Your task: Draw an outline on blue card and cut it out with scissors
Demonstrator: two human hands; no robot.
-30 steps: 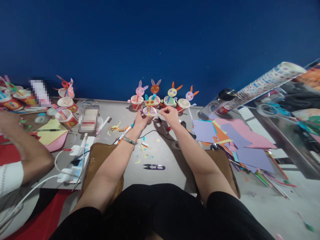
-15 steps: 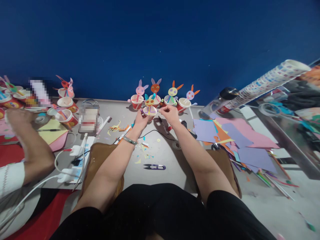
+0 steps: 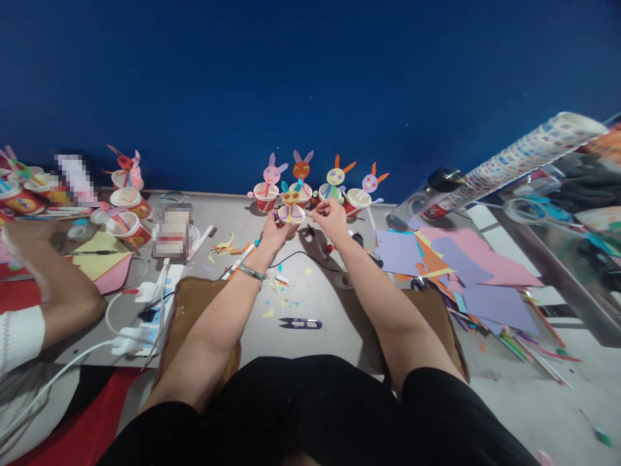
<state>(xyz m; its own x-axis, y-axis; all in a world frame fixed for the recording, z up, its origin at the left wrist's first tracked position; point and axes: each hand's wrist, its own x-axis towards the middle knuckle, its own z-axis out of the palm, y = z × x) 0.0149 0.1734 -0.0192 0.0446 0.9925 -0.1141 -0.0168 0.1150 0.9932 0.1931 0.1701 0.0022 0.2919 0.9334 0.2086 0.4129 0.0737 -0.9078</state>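
My left hand (image 3: 273, 234) is closed around the left side of a paper cup (image 3: 291, 224). A yellow paper rabbit head (image 3: 292, 198) with blue ears stands up from this cup. To the cup's right, my right hand (image 3: 330, 220) is in a pinch, its fingertips beside the rim; whatever is between them is too small to make out. Behind stand several red paper cups with rabbit heads: a pink one (image 3: 272, 175), an orange one (image 3: 301, 169), a yellow one with orange ears (image 3: 335, 177) and a lilac one (image 3: 369, 184).
Thread snips (image 3: 301, 323) lie near me among paper scraps. Coloured paper sheets (image 3: 398, 252), a clear bottle (image 3: 422, 194) and a leaning stack of paper cups (image 3: 524, 162) are on the right. Leftward are a power strip (image 3: 167, 291), more cups and another person's arm (image 3: 63, 272).
Both my hands keep almost the same place at the cup. The other person's hand on the left has shifted slightly leftward.
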